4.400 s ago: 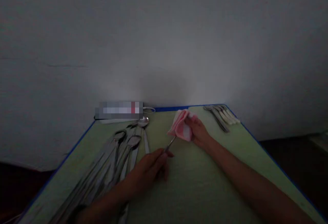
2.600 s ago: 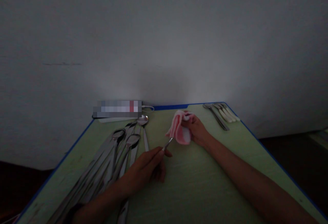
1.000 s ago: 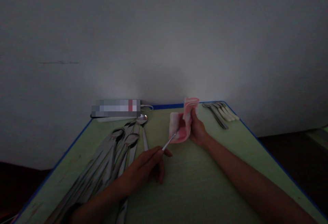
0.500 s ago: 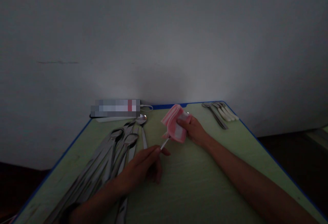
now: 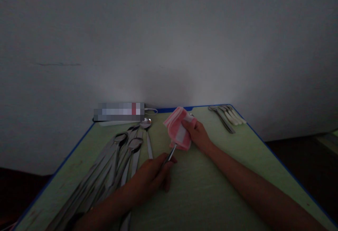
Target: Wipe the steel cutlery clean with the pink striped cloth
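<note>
My left hand (image 5: 157, 174) is closed round the metal handle of a spoon (image 5: 172, 152), above the front middle of the table. A folded pink-and-white cloth (image 5: 175, 127) is pinched in my right hand (image 5: 198, 134) and wrapped about the spoon's upper part. Only a small shiny rounded bit of metal shows past the cloth's far edge, so most of the spoon's head is hidden. Beside my left forearm lie several long-handled metal spoons and other flatware (image 5: 113, 167), partly covered by that arm. One separate spoon (image 5: 148, 139) lies just beyond my left hand.
At the table's (image 5: 211, 188) far right rest several dark-handled utensils (image 5: 221, 120) and several white-handled ones (image 5: 232, 115). A blurred-out box-like device (image 5: 118, 112) with a white cable (image 5: 151, 110) stands at the far left, near the wall (image 5: 169, 41).
My left hand has shifted slightly right and nearer, tilting the spoon handle so more of it shows. The cloth has turned a little around the spoon in my right hand.
</note>
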`<state>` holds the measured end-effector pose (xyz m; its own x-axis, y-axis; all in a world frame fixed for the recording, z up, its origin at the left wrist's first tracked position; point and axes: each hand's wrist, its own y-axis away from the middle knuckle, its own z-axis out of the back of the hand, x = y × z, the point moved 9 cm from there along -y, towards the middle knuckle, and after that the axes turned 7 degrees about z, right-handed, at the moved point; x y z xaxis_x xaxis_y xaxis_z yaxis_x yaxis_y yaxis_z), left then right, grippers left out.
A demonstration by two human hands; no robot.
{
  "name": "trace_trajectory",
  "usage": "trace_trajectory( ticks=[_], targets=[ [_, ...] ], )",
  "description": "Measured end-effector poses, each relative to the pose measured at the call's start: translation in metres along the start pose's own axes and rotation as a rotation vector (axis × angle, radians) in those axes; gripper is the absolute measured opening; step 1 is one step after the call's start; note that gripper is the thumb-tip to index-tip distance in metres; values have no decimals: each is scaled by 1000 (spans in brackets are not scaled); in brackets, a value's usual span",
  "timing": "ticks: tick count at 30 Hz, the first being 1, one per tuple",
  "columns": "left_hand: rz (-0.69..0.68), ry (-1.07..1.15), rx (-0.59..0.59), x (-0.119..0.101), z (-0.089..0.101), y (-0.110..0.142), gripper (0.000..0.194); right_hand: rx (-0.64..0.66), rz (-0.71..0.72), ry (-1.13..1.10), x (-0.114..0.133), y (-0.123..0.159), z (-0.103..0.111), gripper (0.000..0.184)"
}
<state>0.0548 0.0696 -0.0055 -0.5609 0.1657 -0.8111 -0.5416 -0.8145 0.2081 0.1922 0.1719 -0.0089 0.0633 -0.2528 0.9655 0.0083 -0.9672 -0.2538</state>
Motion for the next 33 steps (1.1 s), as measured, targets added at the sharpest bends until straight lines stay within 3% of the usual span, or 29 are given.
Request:
trace_trajectory(
  ticks=[4, 14, 21, 27, 33],
  targets=[
    [0, -19, 2, -1, 0, 0, 27, -62, 24, -28, -2, -1, 6, 28],
    [11, 13, -11, 4, 0, -2, 26, 20, -54, -287, -15, -2, -4, 27],
    [36, 88, 8, 6, -1, -2, 26, -37, 11, -357, -8, -4, 0, 28],
    [92, 300, -17, 13, 2, -3, 30, -128, -243, -612, -24, -2, 1, 17],
    [121, 420, -54, 14, 6, -4, 34, 133, -267, -685, -13, 0, -14, 23]
  ],
)
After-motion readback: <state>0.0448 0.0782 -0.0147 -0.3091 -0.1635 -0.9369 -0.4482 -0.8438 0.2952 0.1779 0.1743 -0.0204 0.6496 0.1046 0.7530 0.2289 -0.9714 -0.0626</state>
